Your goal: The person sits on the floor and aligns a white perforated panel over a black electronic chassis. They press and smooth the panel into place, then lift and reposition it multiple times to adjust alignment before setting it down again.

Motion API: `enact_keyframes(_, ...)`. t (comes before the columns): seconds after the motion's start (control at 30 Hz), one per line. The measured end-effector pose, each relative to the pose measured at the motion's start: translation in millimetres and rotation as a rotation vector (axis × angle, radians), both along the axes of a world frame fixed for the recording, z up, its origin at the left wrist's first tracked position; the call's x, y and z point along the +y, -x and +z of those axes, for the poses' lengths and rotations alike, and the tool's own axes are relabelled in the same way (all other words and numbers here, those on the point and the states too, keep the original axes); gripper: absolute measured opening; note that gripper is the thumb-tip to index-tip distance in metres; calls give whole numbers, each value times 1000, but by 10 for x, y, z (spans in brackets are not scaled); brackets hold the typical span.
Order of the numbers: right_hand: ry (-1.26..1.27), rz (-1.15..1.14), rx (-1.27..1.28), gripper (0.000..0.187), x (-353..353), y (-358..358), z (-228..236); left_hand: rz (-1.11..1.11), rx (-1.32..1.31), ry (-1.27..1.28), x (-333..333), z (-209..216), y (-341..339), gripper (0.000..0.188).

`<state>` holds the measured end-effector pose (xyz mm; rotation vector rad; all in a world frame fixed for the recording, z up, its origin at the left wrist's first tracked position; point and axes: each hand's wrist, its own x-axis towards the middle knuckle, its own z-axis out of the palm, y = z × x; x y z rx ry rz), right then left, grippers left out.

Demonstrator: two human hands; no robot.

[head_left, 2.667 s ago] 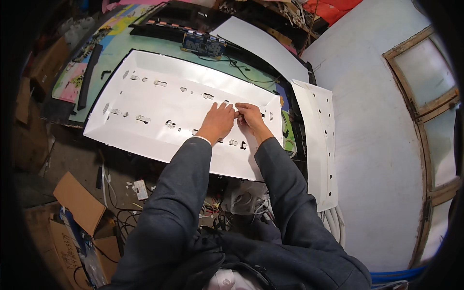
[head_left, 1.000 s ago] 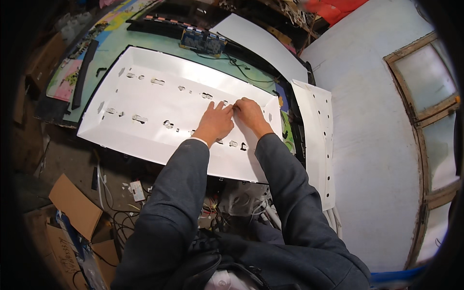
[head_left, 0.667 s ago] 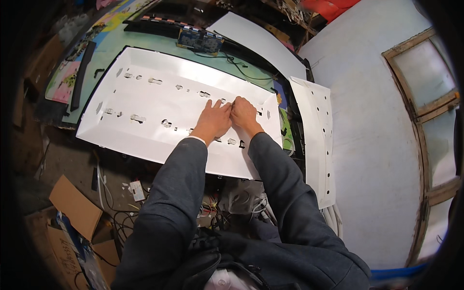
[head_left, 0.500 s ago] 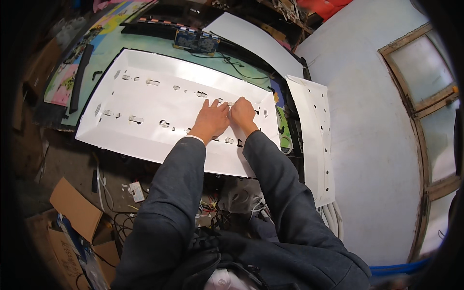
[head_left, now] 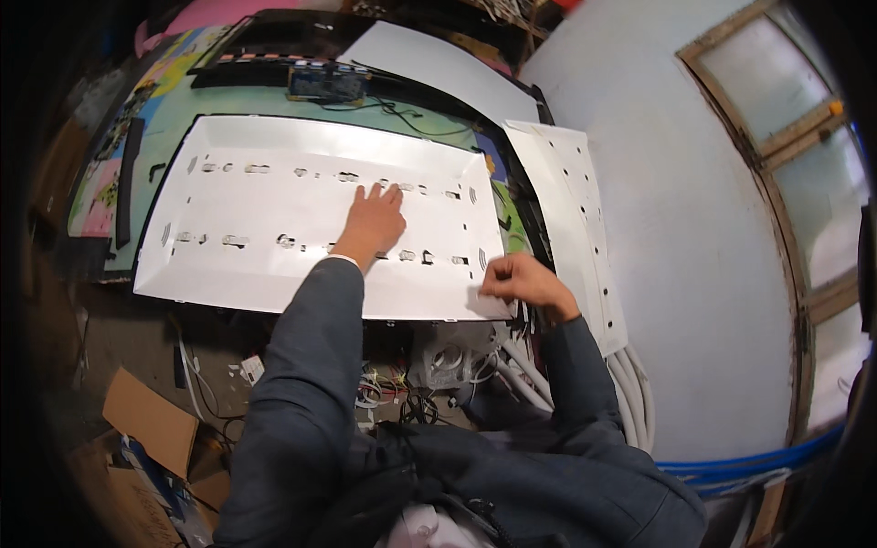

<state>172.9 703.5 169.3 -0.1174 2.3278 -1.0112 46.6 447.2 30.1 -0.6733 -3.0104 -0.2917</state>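
Note:
A white reflector sheet with sloped sides, set in a shallow dark-edged TV backlight tray (head_left: 274,205), lies in front of me. Two rows of cut-outs run along it, with clear lens-like pieces (head_left: 257,169) showing in them. My left hand (head_left: 373,224) rests on the sheet, fingers stretched toward the far row, right of the middle. Over the tray's near right corner hovers my right hand (head_left: 523,280). Its fingers are curled together, and whatever they may pinch is hidden.
Behind the tray are a blue circuit board (head_left: 326,85) and a black cable (head_left: 402,114). A white perforated sheet (head_left: 571,228) leans along the right, by the wall. An open cardboard box (head_left: 151,425) and tangled wires (head_left: 388,388) lie below the tray.
My right hand has left the far row beside my left hand and come nearer, to the right corner. My left hand stays on the sheet. The whole view has shifted.

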Motion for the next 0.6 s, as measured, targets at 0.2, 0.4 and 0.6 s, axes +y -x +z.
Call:
enact_keyframes(0.2,-93,78,222,14,485,-1027,-425,-82,52,122,86,61,-17,52)
enact_keyframes(0.4,11,-637,689,25,608,-828,-878,-405,42,104,639,178,-365,57)
enact_keyframes(0.6,632,-788,486,21,495,-553,-1428,-561,-17,-129,1168,112,-1065,65)
